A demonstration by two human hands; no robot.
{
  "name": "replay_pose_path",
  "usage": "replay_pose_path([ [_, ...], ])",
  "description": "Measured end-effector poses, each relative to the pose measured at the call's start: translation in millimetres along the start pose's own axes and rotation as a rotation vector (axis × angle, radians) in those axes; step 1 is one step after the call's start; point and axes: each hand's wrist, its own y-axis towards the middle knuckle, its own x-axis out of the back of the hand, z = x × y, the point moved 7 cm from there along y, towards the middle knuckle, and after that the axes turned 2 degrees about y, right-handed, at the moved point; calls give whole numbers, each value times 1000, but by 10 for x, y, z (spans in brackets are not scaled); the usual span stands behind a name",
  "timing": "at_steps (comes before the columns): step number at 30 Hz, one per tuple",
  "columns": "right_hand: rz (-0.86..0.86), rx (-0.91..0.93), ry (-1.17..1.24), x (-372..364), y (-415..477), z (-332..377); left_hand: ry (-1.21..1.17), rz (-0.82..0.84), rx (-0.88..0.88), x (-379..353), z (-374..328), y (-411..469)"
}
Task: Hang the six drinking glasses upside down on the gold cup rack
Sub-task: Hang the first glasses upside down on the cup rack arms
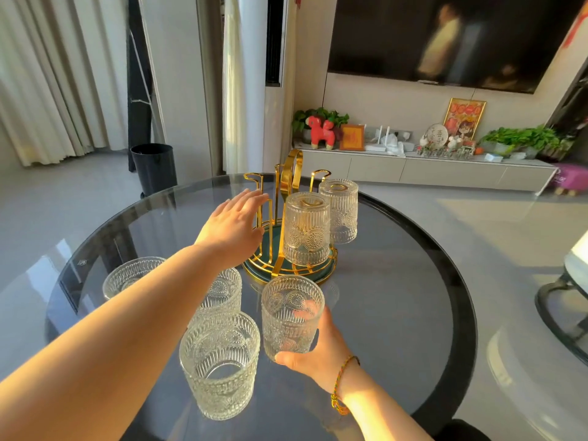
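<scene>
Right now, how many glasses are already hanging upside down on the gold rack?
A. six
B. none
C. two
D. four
C: two glasses, one nearer and one behind it, sit upside down on the gold rack, while four stay upright on the table, one of them in the right hand.
</scene>
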Motion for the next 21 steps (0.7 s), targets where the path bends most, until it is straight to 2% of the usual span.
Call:
replay_pose_path([
  [5,13,-1,186,79,-11,12,-58,-20,26,11,36,-9],
  [10,-48,83,441,372,-27,118,-10,-30,7,61,55,22],
  [17,-234,131,324,1120,-49,298,-81,-146,135,342,-129,320],
  [21,-349,130,279,1474,45,370,-36,-77,160,322,-336,592],
])
